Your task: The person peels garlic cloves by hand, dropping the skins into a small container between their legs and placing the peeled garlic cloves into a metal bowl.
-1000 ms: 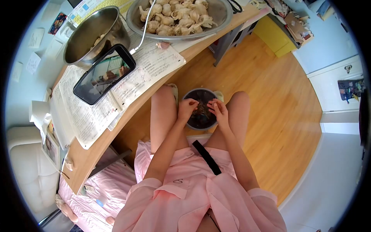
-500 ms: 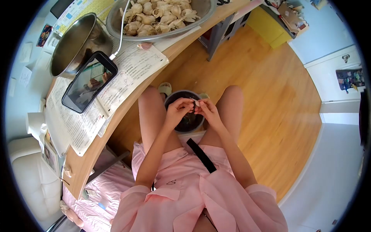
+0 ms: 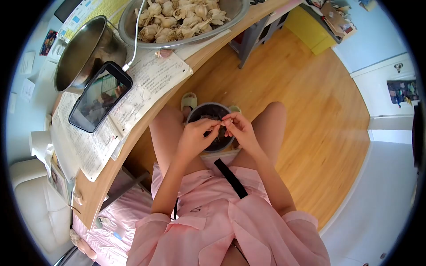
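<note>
I note that the left hand and right hand, apart one second ago, now meet at the fingertips over the bin, consistent with close two-handed finger work; whether either grips a piece, I cannot tell. The garlic lies in the basin by the far edge of the desk, cut off by the frame's top, while the fingers partly hide the bin's dark contents and the pot's contents are indistinct.

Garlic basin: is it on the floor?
No, the garlic basin sits on the desk; the dark bucket is what stands on the floor.
</note>
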{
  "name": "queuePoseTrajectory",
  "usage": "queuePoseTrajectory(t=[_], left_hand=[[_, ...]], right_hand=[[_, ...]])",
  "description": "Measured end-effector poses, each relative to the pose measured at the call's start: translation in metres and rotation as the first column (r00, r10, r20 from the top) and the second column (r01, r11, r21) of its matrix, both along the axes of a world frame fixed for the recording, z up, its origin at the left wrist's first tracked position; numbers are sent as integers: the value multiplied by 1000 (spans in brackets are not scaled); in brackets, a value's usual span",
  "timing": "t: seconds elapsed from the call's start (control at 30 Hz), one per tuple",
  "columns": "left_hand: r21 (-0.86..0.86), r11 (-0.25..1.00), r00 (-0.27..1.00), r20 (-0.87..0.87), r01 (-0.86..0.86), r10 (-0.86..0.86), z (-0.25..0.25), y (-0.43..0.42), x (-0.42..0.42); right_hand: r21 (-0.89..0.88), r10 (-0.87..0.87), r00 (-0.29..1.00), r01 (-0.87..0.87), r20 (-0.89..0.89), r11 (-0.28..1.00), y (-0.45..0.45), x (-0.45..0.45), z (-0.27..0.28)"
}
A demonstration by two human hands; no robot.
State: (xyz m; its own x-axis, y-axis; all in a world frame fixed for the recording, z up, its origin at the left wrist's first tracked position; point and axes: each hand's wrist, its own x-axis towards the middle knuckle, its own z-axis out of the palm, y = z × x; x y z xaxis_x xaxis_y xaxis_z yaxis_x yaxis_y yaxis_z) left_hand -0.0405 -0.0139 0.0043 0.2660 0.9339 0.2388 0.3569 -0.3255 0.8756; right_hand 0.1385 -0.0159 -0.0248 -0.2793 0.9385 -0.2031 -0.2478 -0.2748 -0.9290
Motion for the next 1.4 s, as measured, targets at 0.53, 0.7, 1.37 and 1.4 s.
queuePoseTrajectory(t=[0.53, 0.7, 1.37, 1.4], left_hand=[[71, 990, 826, -560, 122, -62, -9, -20, -4], [156, 972, 778, -626, 178, -42, -21, -23, -3], [12, 971, 969, -67, 238, -237, -56, -13, -19], [15, 969, 967, -66, 248, -247, -57, -11, -21]], right_hand=[[253, -98, 922, -1, 376, 967, -14, -11, 8], [221, -62, 894, -42, 445, 974, -16, -7, 0], [11, 137, 985, -139, 102, 990, -15, -3, -33], [19, 145, 986, -147, 85, 989, -15, -4, -33]])
